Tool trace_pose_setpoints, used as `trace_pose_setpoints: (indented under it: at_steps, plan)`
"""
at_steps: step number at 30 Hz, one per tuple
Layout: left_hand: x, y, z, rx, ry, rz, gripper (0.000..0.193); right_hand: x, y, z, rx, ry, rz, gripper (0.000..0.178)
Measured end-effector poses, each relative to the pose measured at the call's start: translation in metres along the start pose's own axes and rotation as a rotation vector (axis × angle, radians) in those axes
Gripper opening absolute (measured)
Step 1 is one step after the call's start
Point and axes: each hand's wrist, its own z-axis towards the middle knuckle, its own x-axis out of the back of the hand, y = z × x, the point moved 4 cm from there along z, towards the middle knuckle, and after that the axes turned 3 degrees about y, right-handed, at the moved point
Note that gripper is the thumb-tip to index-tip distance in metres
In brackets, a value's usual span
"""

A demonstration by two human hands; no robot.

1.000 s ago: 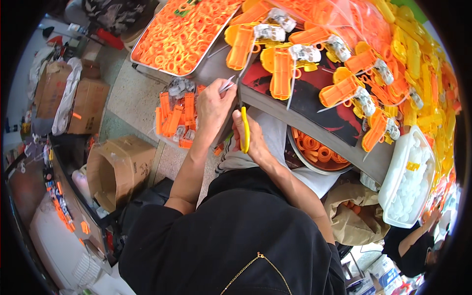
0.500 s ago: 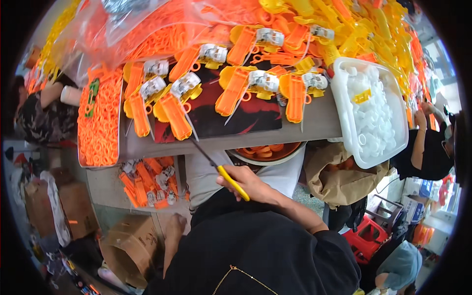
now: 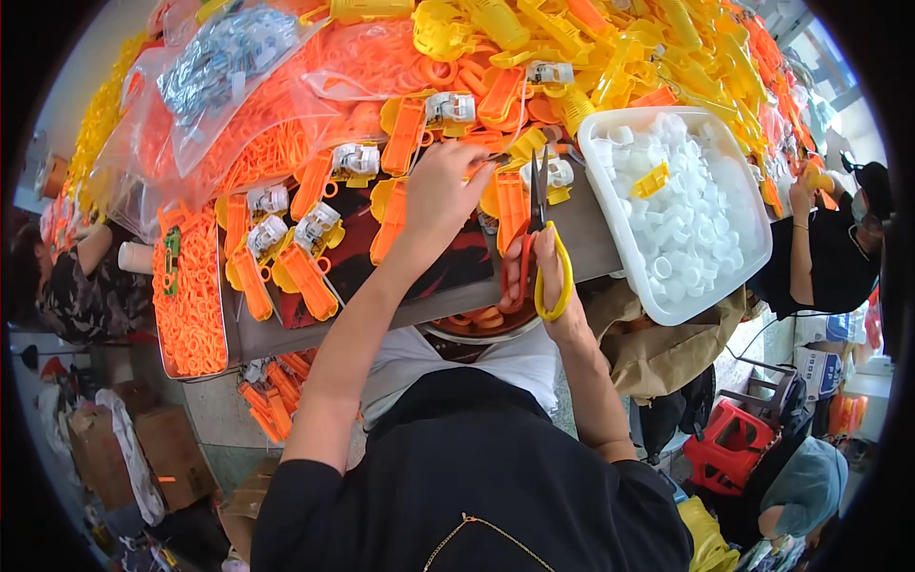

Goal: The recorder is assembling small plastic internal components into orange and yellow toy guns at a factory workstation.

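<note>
My right hand [image 3: 543, 272] is closed round a pair of scissors [image 3: 539, 186] with one yellow and one red handle. Their dark blades point up and away, slightly apart, beside an orange-and-yellow plastic assembly [image 3: 512, 212] with a white-and-clear part. Over the table, my left hand [image 3: 443, 186] reaches between this assembly and a neighbouring one [image 3: 389, 217]. Its fingers are drawn together near the blades; whatever they pinch is too small to make out. Several like assemblies stand in rows, such as the orange one [image 3: 307, 283] at the left, with thin pale strips sticking out.
A white tub [image 3: 596, 143] of translucent caps stands at the right, a tray [image 3: 225, 324] of orange rings at the left. Orange and yellow parts [image 3: 610, 48] are heaped behind, beside a clear bag of silvery pieces [image 3: 229, 62]. Below the table edge are a bowl [image 3: 481, 334] and a paper bag [image 3: 658, 353].
My left hand has risen from low beside my body to the assemblies. My right hand has moved right and up with the scissors, which now point upward with blades parted.
</note>
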Motion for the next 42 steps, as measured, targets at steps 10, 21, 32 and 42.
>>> trace_pose_setpoints:
  at_steps: [10, 21, 32, 42]
  plan:
    - [-0.069, -0.018, 0.037, 0.104, -0.030, 0.167, 0.019, 0.021, -0.004, 0.046, -0.145, -0.020, 0.115, 0.068]
    - [-0.040, -0.023, 0.031, 0.183, 0.042, -0.088, 0.019, -0.004, -0.001, 0.063, -0.259, -0.074, 0.093, 0.074]
    - [-0.040, -0.021, 0.030, 0.149, 0.070, 0.032, 0.017, -0.015, 0.004, 0.069, -0.199, -0.064, 0.025, 0.073]
    - [-0.040, -0.017, 0.028, 0.150, 0.068, 0.005, 0.015, -0.015, 0.006, 0.073, -0.121, -0.044, -0.037, 0.064]
